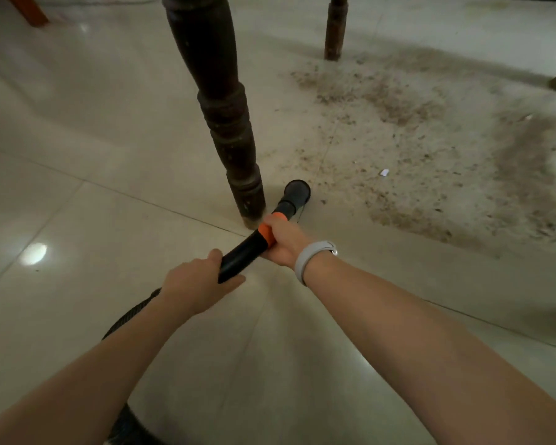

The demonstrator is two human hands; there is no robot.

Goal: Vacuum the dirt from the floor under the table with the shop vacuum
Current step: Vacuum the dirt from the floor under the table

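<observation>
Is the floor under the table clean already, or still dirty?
Still dirty. Brown dirt is spread over the tiles right of the near table leg, and the vacuum nozzle is only at its edge.

We see a glossy, smooth tiled floor (116,149) that mirrors the lamps, dulled where gritty brown dirt (408,130) lies in a rough, matt layer. The turned table leg (220,101) looks like dark wood, worn and matt, and the vacuum wand (254,244) looks like smooth black plastic with an orange collar, its hose (132,313) ribbed. The wristband (310,258) appears to be matt grey rubber or silicone.
</observation>
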